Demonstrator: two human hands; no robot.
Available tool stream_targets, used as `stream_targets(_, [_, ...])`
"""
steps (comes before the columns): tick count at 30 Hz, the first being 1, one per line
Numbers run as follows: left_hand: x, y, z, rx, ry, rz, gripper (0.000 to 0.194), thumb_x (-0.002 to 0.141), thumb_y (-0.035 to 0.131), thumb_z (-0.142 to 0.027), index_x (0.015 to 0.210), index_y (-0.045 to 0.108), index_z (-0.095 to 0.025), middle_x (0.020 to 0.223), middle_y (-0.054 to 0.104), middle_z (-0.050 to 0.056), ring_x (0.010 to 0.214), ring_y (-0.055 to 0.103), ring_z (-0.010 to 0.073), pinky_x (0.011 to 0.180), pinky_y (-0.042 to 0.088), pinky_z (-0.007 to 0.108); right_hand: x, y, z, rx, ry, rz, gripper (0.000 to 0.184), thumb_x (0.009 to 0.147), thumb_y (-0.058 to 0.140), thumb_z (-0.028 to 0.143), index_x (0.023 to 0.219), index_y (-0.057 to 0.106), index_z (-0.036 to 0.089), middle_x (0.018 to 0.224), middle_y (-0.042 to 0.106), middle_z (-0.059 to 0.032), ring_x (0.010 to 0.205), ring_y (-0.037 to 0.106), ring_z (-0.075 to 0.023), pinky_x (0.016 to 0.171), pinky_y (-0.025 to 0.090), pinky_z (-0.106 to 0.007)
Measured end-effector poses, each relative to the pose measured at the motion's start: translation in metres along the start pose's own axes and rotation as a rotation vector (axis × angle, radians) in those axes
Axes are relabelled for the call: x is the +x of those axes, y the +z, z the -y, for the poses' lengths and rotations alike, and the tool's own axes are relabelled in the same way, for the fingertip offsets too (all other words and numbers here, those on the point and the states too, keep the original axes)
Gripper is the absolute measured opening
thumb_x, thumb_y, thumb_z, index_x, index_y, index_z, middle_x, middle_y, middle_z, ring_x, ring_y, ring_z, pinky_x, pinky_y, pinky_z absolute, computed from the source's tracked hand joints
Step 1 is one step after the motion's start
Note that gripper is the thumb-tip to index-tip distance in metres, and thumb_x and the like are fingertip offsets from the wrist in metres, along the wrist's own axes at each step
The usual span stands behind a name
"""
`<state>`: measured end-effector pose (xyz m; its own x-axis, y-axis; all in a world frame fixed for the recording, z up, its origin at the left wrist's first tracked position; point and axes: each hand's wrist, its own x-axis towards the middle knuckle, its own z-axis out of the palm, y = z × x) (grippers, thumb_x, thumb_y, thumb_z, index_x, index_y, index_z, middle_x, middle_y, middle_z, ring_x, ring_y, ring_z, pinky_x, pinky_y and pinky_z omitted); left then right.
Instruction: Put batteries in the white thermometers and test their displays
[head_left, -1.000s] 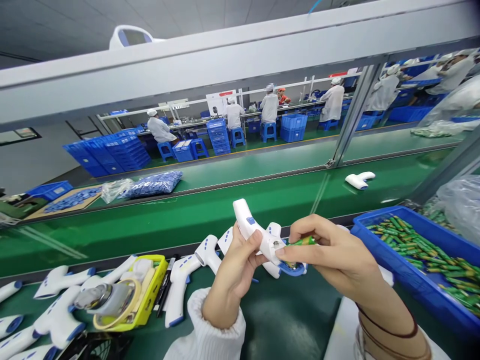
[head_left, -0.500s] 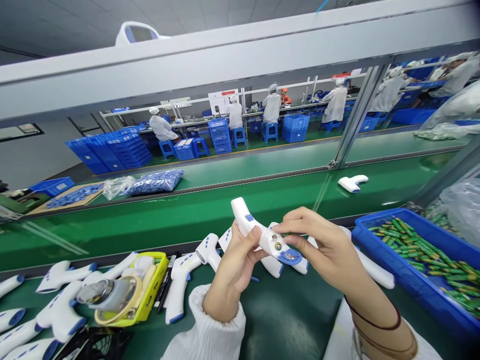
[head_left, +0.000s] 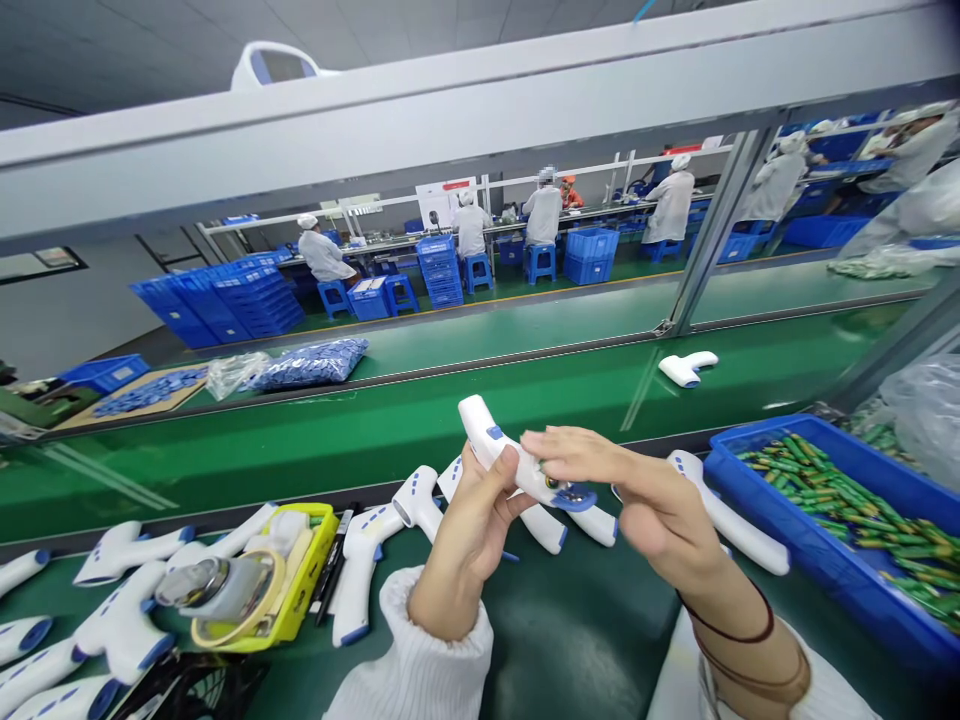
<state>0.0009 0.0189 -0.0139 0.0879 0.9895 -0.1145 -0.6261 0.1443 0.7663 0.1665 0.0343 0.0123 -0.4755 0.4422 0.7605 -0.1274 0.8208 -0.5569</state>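
My left hand (head_left: 469, 535) grips a white and blue thermometer gun (head_left: 499, 450), held up over the workbench. Its open battery end (head_left: 568, 495) points right, with batteries seated inside. My right hand (head_left: 637, 495) lies across that end, fingers stretched out and pressing on the gun's body. No loose battery shows in those fingers. More white thermometer guns lie just behind and below my hands, such as one (head_left: 727, 515) to the right.
A blue bin (head_left: 817, 560) of green batteries sits at the right. Several thermometer guns (head_left: 112, 625) and a yellow tray (head_left: 300, 585) with tape rolls lie at the left. One thermometer (head_left: 686, 367) rides the green conveyor (head_left: 375, 430). Other workers sit at far benches.
A second ago my right hand pinched a green battery at the gun's open end. The battery went into the compartment, and the fingers now stretch flat over it. The conveyor thermometer drifted left.
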Motion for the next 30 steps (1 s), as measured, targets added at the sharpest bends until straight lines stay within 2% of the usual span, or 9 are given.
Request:
stream_targets(3, [-0.001, 0.001, -0.002, -0.017, 0.007, 0.002, 0.064, 0.068, 0.087, -0.045, 0.11, 0.046, -0.019, 0.102, 0.059, 0.003, 0.083, 0.062, 0.011, 0.069, 0.055, 0.022, 0.0, 0.006, -0.005, 0.044, 0.054, -0.018, 0.041, 0.091, 0.065, 0.04, 0.13, 0.061, 0.029, 0.137, 0.06, -0.0051, 0.131, 0.054, -0.0221, 0.114, 0.041, -0.038])
stream_targets(8, [-0.002, 0.0, -0.001, 0.051, 0.042, 0.016, 0.071, 0.067, 0.085, -0.05, 0.117, 0.043, -0.021, 0.102, 0.058, 0.002, 0.086, 0.062, 0.0131, 0.069, 0.053, 0.022, -0.002, 0.03, -0.011, 0.289, 0.241, -0.129, 0.034, 0.099, 0.054, 0.036, 0.132, 0.057, 0.025, 0.139, 0.058, -0.0091, 0.131, 0.053, -0.0215, 0.112, 0.042, -0.041])
stream_targets(12, [-0.004, 0.004, 0.005, 0.154, 0.236, -0.08, 0.086, 0.063, 0.09, -0.035, 0.126, 0.032, -0.028, 0.108, 0.056, 0.001, 0.098, 0.062, 0.0146, 0.077, 0.052, 0.021, -0.003, 0.051, -0.007, 0.717, 0.439, -0.388, 0.027, 0.095, 0.057, 0.036, 0.118, 0.058, 0.022, 0.107, 0.071, -0.0082, 0.116, 0.062, -0.0203, 0.105, 0.048, -0.041])
stream_targets(17, [-0.009, 0.017, 0.013, 0.263, 0.288, -0.048, 0.098, 0.068, 0.085, -0.03, 0.138, 0.016, -0.032, 0.103, 0.056, -0.001, 0.097, 0.062, 0.0138, 0.08, 0.05, 0.021, -0.01, 0.053, 0.006, 0.814, 0.473, -0.611, 0.012, 0.081, 0.067, 0.024, 0.086, 0.056, 0.023, 0.08, 0.069, -0.002, 0.106, 0.065, -0.0208, 0.1, 0.05, -0.041])
stream_targets(20, [-0.006, 0.017, 0.02, 0.387, 0.22, 0.041, 0.107, 0.067, 0.084, -0.027, 0.143, 0.009, -0.034, 0.113, 0.056, 0.003, 0.098, 0.062, 0.0166, 0.079, 0.051, 0.024, -0.027, 0.017, 0.003, 0.581, 0.498, -0.421, 0.014, 0.085, 0.067, 0.031, 0.094, 0.061, 0.022, 0.109, 0.069, -0.0068, 0.113, 0.062, -0.0211, 0.102, 0.048, -0.041])
stream_targets(23, [0.001, 0.008, 0.04, 0.772, 0.086, 0.217, 0.116, 0.053, 0.089, -0.021, 0.147, 0.023, -0.034, 0.122, 0.055, 0.008, 0.098, 0.061, 0.0236, 0.083, 0.051, 0.033, -0.062, -0.052, -0.007, 0.015, 0.676, -0.309, 0.024, 0.085, 0.067, 0.033, 0.104, 0.065, 0.019, 0.117, 0.065, -0.0104, 0.11, 0.062, -0.0232, 0.099, 0.047, -0.041])
stream_targets(26, [0.005, -0.001, 0.071, 1.174, -0.057, 0.423, 0.119, 0.034, 0.092, -0.013, 0.142, 0.046, -0.029, 0.12, 0.056, 0.012, 0.104, 0.059, 0.0352, 0.093, 0.047, 0.044, -0.111, -0.122, -0.009, -0.663, 0.828, -0.529, 0.007, 0.075, 0.071, 0.02, 0.08, 0.067, 0.017, 0.078, 0.063, -0.006, 0.078, 0.063, -0.022, 0.081, 0.048, -0.038])
stream_targets(28, [0.004, -0.003, 0.089, 1.288, -0.119, 0.485, 0.122, 0.03, 0.091, -0.01, 0.143, 0.048, -0.028, 0.116, 0.057, 0.012, 0.099, 0.061, 0.0364, 0.091, 0.047, 0.044, -0.141, -0.151, -0.003, -0.75, 0.837, -0.634, 0.017, 0.075, 0.069, 0.011, 0.064, 0.059, 0.018, 0.057, 0.044, 0.0002, 0.057, 0.051, -0.017, 0.067, 0.044, -0.035])
stream_targets(30, [0.004, -0.003, 0.094, 1.279, -0.087, 0.492, 0.112, 0.044, 0.09, -0.02, 0.146, 0.045, -0.032, 0.115, 0.059, 0.011, 0.092, 0.064, 0.0312, 0.086, 0.049, 0.039, -0.163, -0.163, 0.004, -0.751, 0.807, -0.689, 0.026, 0.074, 0.07, 0.006, 0.059, 0.054, 0.02, 0.055, 0.037, 0.0028, 0.048, 0.04, -0.0131, 0.059, 0.038, -0.033])
